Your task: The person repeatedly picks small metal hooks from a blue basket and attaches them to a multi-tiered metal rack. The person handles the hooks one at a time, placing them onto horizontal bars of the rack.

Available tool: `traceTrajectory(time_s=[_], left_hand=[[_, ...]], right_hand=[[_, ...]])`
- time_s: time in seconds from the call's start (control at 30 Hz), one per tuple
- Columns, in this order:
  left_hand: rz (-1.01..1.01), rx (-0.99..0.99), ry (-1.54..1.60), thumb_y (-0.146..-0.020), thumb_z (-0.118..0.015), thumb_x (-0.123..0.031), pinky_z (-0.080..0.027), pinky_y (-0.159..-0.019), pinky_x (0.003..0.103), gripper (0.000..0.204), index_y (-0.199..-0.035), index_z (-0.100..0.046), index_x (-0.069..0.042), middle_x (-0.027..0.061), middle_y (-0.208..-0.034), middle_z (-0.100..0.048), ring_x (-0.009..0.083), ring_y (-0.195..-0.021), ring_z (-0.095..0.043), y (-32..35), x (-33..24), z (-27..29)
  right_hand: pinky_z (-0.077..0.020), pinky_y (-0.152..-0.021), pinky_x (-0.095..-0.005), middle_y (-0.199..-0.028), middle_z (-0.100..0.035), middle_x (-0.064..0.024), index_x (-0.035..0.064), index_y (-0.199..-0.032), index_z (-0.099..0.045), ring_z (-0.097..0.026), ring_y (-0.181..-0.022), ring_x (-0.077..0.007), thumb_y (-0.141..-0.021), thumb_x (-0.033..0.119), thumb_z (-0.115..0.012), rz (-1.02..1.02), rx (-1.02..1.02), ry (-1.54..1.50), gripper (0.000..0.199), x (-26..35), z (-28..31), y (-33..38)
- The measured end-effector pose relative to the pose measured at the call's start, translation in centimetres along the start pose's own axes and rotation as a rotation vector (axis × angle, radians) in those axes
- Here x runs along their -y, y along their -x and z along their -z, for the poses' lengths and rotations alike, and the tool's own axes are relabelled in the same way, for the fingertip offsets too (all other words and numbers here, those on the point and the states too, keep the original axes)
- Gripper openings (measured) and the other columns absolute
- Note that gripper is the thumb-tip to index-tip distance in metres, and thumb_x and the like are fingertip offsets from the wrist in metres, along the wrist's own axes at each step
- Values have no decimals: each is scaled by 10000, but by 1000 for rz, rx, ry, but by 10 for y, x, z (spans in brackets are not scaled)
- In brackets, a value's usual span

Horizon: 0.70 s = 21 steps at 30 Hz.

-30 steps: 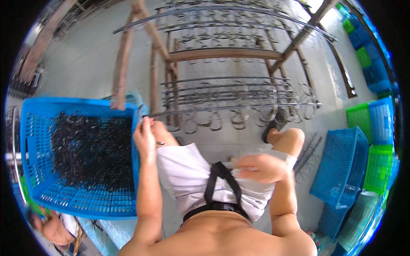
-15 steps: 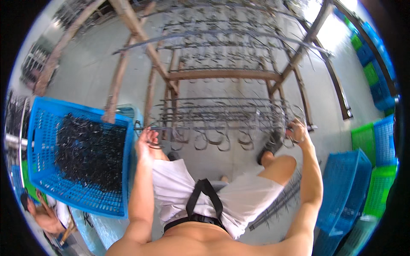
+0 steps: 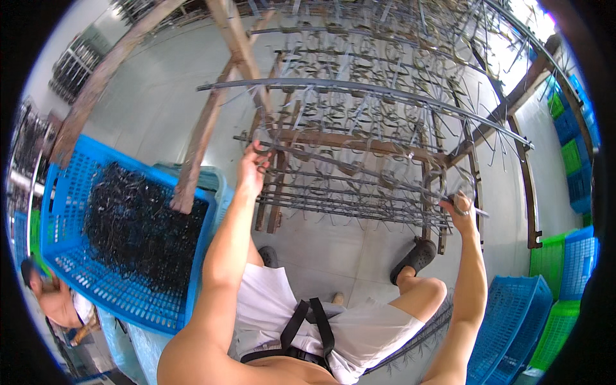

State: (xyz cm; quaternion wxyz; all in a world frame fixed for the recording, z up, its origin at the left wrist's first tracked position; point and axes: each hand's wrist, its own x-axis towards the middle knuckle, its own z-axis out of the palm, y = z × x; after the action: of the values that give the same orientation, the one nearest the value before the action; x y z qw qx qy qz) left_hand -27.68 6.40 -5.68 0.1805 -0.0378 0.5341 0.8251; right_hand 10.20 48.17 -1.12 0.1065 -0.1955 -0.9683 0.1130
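Between my hands runs a thin metal rod [image 3: 369,172] with several dark curved loop pieces on it. My left hand [image 3: 252,170] is closed round the rod near its left end. Near the other end my right hand [image 3: 462,210] grips it, a little lower in the picture, so the rod slopes down to the right. Behind it stands a wooden rack [image 3: 204,138] bearing rows of rods hung with similar loops and prongs. A longer grey bar [image 3: 366,90] crosses the rack above my hands. Several more rods [image 3: 346,204] lie grouped just below the held one.
To my left, a blue plastic basket [image 3: 61,212] holds a heap of thin black pieces [image 3: 144,224]. Stacked blue crates [image 3: 510,321] and green crates [image 3: 555,330] line the right side. Another person [image 3: 58,298] is at the far lower left.
Both hands have moved forward and up toward the rack with the rod, the left hand further than the right. The rod now slants more. The view has shifted as well.
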Motion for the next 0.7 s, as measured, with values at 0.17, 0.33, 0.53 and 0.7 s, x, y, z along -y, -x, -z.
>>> traceTrajectory(time_s=[0.17,0.33,0.53,0.7], left_hand=[[-19,29,-132,-843,-482,-167,-425,-805,319,393,-1230,-493,-100,40,-1197,-534,178,-975,-566,-1,7,18],[44,-63,-157,-844,-565,-286,-360,-798,276,300,-1101,-584,-132,-17,-1104,-584,103,-913,-521,26,0,22],[-247,-206,-82,-897,-536,-258,-381,-698,236,224,-955,-606,-52,40,-955,-616,93,-815,-508,106,-9,-2],[-481,-104,-58,-918,-516,-259,-387,-656,237,267,-954,-623,-17,54,-888,-623,87,-733,-499,144,-68,-73]], right_hand=[[-445,-794,-445,-916,-621,-146,7,-769,-612,-566,-922,-348,-743,395,-692,-48,-62,52,397,-13,-8,-41],[-382,-791,-401,-916,-613,-74,137,-910,-669,-560,-931,-271,-753,439,-652,-45,-51,103,341,-46,-5,-74],[-386,-770,-397,-814,-639,-45,144,-815,-690,-583,-884,-257,-704,336,-701,-53,-102,-102,221,-47,-17,-73],[-469,-798,-326,-988,-585,-125,65,-1070,-610,-576,-926,-293,-682,28,-704,-92,-600,-293,401,-50,-3,-49]])
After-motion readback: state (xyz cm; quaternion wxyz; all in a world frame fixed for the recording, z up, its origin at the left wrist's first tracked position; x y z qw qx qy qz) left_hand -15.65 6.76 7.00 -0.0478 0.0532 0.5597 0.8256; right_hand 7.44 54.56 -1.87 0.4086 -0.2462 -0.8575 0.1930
